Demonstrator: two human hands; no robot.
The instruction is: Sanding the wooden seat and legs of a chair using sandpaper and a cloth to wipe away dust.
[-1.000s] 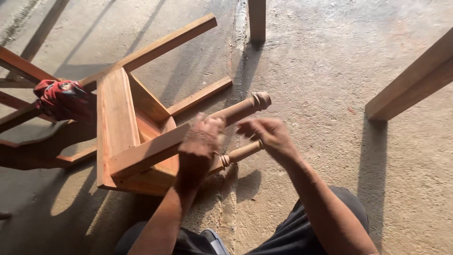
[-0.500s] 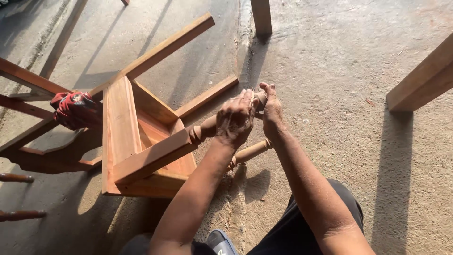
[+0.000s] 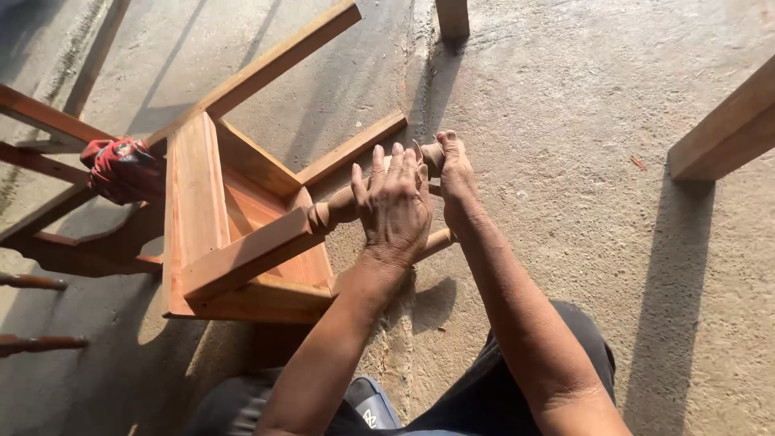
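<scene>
An unfinished wooden chair frame [image 3: 210,210] lies on its side on the concrete floor. Its upper turned leg [image 3: 331,211] points right toward me. My left hand [image 3: 395,206] lies over that leg near its end, fingers spread and curled on it. My right hand [image 3: 456,173] presses against the leg's tip from the right, fingers together. A second turned leg [image 3: 436,239] shows just below my left hand. A red cloth [image 3: 121,168] is bundled on the chair's back at the left.
A square wooden post [image 3: 452,18] stands at the top. A wooden beam [image 3: 722,125] crosses the right edge. Dark turned spindles [image 3: 32,282] lie at the left. My knees and a shoe [image 3: 367,408] are at the bottom.
Both hands have moved up along the turned leg to its end; the left now lies over it and the right presses on its tip.
</scene>
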